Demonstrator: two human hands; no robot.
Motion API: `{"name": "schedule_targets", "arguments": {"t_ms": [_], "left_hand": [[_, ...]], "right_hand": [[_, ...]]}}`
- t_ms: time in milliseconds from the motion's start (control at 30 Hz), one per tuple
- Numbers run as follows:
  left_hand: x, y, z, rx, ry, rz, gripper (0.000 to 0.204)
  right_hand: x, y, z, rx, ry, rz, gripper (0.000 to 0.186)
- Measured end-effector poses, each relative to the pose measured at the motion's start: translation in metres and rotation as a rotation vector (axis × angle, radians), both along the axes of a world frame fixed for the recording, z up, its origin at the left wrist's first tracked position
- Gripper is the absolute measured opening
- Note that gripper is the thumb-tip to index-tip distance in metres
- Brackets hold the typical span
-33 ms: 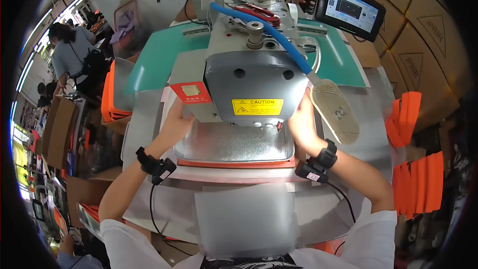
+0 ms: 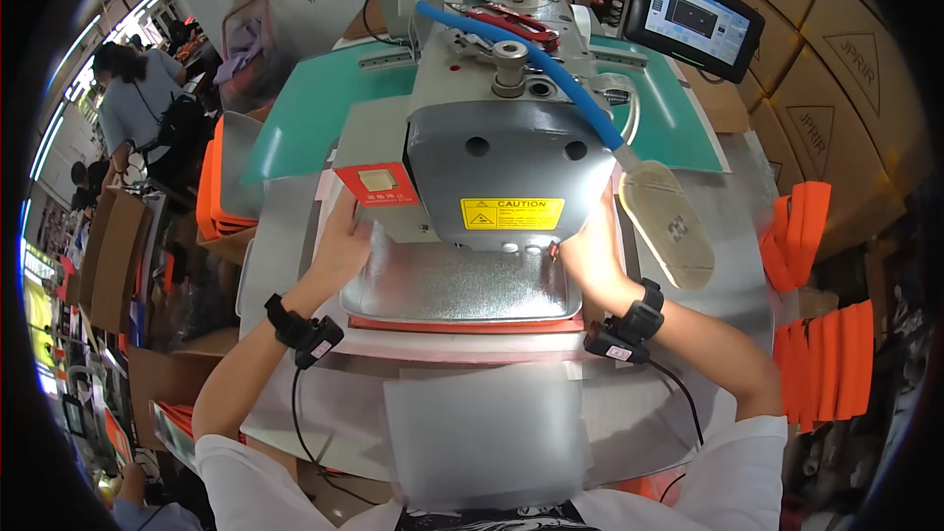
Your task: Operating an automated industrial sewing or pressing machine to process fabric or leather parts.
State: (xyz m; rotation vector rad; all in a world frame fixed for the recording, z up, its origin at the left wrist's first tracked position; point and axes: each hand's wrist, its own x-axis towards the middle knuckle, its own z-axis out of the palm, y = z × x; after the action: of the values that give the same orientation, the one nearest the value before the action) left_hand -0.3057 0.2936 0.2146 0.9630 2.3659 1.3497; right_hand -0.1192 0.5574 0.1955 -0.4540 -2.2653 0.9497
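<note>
A grey industrial sewing machine head (image 2: 506,162) with a yellow label fills the middle of the view. Under it lies a silvery, clear-looking sheet (image 2: 457,290) with an orange piece (image 2: 472,325) showing along its near edge. My left hand (image 2: 342,248) reaches in at the left of the head, over the sheet's left side; its fingertips are blurred and partly behind the machine's box. At the right side my right hand (image 2: 590,251) reaches under the head, its fingers hidden by the housing. Whether either hand grips the sheet cannot be made out. Both wrists wear black straps with small cabled boxes.
A blue hose (image 2: 531,64) ends in a pale oval lamp (image 2: 669,221) beside my right hand. A screen (image 2: 693,22) stands at back right, near stacked cartons (image 2: 836,88). Orange pieces (image 2: 824,364) hang at right; others (image 2: 211,187) stand left. Another person (image 2: 143,103) works far left.
My left hand has shifted slightly left and down. My right hand reaches a little farther under the head. The machine and sheet look almost the same.
</note>
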Motion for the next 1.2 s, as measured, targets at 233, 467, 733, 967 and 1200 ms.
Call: {"name": "schedule_targets", "arguments": {"t_ms": [233,467,733,967,1200], "left_hand": [[0.007,-0.008,-0.012,0.026,0.164,0.118,0.040],[0.011,0.005,-0.025,-0.008,0.145,0.031,0.046],[-0.019,0.004,-0.031,0.073,0.084,-0.152,0.036],[-0.015,-0.004,-0.036,-0.131,0.445,-0.209,0.015],[-0.008,0.001,-0.031,-0.108,-0.027,-0.127,0.036]], "right_hand": [[0.004,-0.016,-0.002,0.016,-0.209,0.025,0.027],[0.017,-0.014,-0.003,0.040,-0.216,0.055,0.033],[0.000,0.006,0.004,0.007,-0.097,0.182,0.045],[0.009,0.004,0.015,0.021,-0.018,0.170,0.052],[0.001,0.011,-0.006,0.105,-0.033,0.061,0.055]]}}
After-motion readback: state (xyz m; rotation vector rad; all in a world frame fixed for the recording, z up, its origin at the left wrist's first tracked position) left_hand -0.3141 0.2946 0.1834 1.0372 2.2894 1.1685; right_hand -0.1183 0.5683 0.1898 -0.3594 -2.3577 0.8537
